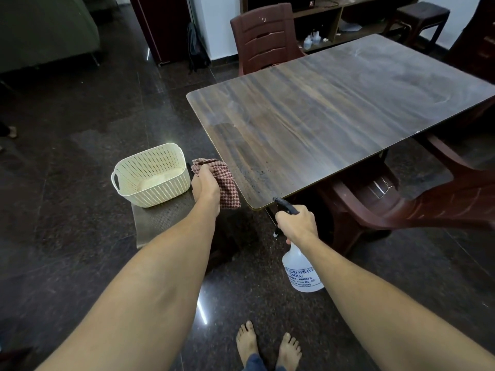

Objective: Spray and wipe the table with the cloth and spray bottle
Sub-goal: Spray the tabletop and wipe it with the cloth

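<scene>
The wood-grain table (pixel 334 103) looks streaked, so seemingly barely started: right hand (pixel 296 223) grips the spray bottle (pixel 301 271) at its near corner, left hand (pixel 205 187) clutches the checked cloth (pixel 227 183), wiping undone.

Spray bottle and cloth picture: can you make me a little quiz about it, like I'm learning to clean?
1. True or false: the left hand holds the checked cloth.
2. Which hand grips the spray bottle? A) left B) right C) neither
3. Fill the gap: the cream basket sits on a dark ___ beside the table.

Key: 1 true. 2 B, the right hand. 3 stool.
</scene>
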